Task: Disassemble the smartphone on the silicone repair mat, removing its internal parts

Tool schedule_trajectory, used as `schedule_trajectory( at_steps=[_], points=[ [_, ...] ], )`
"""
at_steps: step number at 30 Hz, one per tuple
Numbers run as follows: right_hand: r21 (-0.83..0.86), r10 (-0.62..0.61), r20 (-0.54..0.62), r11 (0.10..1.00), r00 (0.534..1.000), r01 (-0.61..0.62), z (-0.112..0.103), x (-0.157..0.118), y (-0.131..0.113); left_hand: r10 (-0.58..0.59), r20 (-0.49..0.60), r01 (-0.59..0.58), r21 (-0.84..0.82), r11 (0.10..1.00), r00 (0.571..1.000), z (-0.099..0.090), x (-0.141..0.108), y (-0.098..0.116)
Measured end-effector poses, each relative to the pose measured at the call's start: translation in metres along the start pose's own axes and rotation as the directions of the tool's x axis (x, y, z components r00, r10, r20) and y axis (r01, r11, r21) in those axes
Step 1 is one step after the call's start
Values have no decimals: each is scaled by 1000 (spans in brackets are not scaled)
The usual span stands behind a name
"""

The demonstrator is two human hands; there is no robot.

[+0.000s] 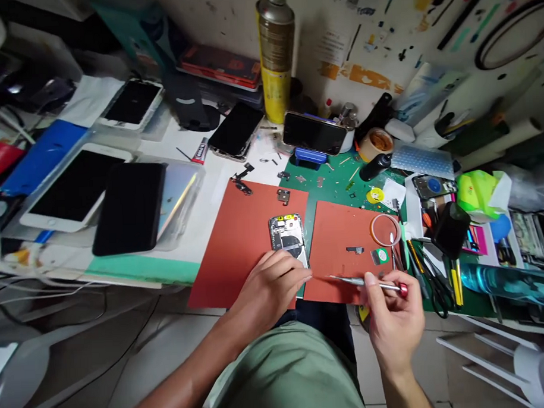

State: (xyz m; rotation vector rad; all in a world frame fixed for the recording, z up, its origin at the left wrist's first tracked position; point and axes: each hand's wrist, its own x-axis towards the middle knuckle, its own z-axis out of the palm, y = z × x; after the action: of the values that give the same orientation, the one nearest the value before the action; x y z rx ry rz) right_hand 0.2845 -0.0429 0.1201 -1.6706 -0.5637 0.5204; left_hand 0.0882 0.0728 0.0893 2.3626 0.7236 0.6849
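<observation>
An opened phone (293,236), its silver and black inside showing, lies on the left red-brown mat (233,247). My left hand (275,281) covers its lower end, the fingers closed round it. To the right, my right hand (394,313) grips a thin screwdriver (359,281) with a red cap; its tip points left over the right mat (331,237), apart from the phone. A small black part (355,250) and a roll of clear tape (386,230) lie on that mat. Another small part (283,196) sits above the phone.
A phone (314,133) leans on a blue stand, beside a yellow spray can (276,61). More phones (129,209) lie at the left. Black scissors (440,287), a blue bottle (511,284) and pens crowd the right. Loose small parts dot the green mat (338,184).
</observation>
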Motion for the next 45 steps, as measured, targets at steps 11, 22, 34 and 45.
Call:
schedule_trajectory(
  at_steps=[11, 22, 34, 45],
  points=[
    [-37, -107, -201, 994, 974, 102, -43, -15, 8, 36, 68, -62, 445, 893, 997, 62, 61, 19],
    [9, -79, -201, 997, 976, 83, -54, -10, 7, 1, 84, -39, 453, 891, 996, 62, 55, 14],
    [35, -49, -218, 998, 975, 58, -56, -10, 10, 32, 140, -88, 413, 907, 990, 54, 53, 12],
    [13, -50, -204, 998, 978, 53, -57, -14, 9, 31, 195, -105, 383, 918, 980, 53, 54, 8]
  ],
)
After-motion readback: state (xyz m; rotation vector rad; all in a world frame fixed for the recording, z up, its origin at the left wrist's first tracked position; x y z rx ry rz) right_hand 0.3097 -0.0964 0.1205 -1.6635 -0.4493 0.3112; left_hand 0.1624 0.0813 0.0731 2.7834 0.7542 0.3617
